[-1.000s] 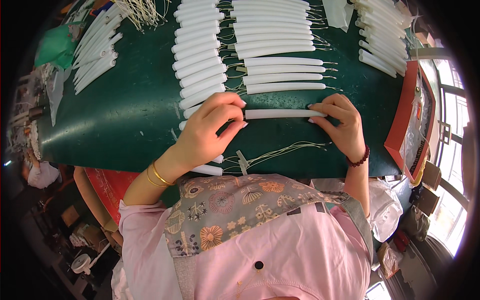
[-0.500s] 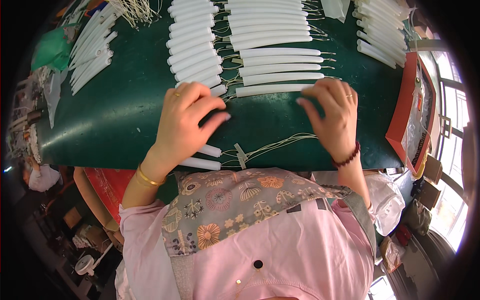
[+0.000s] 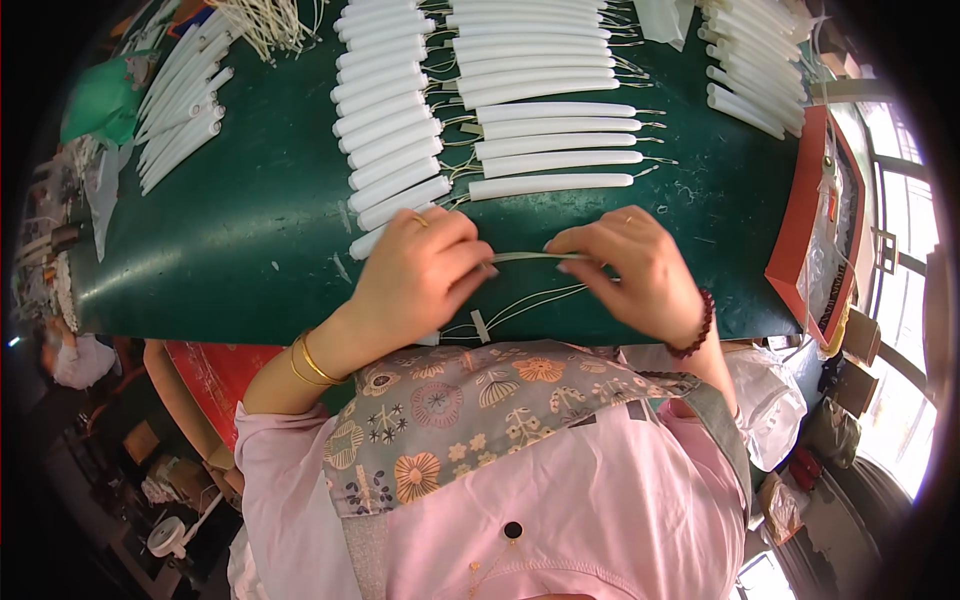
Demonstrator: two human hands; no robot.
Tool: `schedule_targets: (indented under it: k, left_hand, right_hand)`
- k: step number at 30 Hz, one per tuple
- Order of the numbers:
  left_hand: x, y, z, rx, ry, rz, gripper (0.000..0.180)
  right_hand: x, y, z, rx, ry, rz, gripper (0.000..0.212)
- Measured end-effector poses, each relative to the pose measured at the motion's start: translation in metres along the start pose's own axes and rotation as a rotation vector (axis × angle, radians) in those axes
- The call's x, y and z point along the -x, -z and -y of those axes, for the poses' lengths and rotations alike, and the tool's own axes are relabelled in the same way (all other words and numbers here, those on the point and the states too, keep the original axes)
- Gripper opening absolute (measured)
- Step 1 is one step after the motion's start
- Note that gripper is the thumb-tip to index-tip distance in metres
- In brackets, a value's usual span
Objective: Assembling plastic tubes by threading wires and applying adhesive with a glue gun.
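Over the near middle of the table, my left hand (image 3: 425,262) pinches one end of a short bundle of thin pale cords (image 3: 535,256). My right hand (image 3: 640,275) grips the other end, so the bundle stretches nearly level between them. Just below it, more cords (image 3: 530,298) lie on the table, passing through a small pale tab (image 3: 480,325) near the edge. Beyond my hands lie two columns of slim white tubes, a left column (image 3: 390,140) and a right column (image 3: 555,145), with cords between them. The lowest left tube (image 3: 368,243) reaches toward my left hand.
On the dark green table (image 3: 240,260), more white tubes are piled at the far left (image 3: 180,120) and far right (image 3: 750,70). Loose cords (image 3: 265,25) lie at the back. A red-orange box (image 3: 800,210) stands at the right edge, and a green bag (image 3: 100,105) at the left.
Both hands have come from the lowest tubes toward me and now hold a cord bundle between them. The left column's lowest tubes show more. My left arm now covers the tubes at the near edge.
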State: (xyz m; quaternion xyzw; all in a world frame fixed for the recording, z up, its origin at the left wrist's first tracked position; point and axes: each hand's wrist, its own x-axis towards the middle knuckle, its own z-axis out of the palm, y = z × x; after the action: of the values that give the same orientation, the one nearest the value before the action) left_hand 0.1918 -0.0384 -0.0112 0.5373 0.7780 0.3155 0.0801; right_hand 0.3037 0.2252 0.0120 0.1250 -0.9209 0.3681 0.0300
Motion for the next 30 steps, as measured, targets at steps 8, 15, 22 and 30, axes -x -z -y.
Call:
schedule_targets:
  k: [8, 15, 22, 30]
  left_hand:
    - [-0.019, 0.011, -0.004, -0.156, 0.093, 0.006, 0.027]
    - [-0.045, -0.012, 0.003, -0.147, -0.041, -0.059, 0.012]
    - [-0.049, -0.008, 0.009, -0.142, -0.006, -0.04, 0.01]
    - [-0.048, -0.008, 0.011, -0.081, 0.058, -0.055, 0.01]
  right_hand:
    - [0.017, 0.047, -0.049, -0.236, -0.235, -0.021, 0.025]
    - [0.021, 0.051, -0.055, -0.381, -0.389, 0.001, 0.027]
    - [0.009, 0.073, -0.069, -0.392, -0.35, 0.234, 0.045]
    - [-0.006, 0.116, -0.134, 0.647, -0.272, -0.37, 0.026]
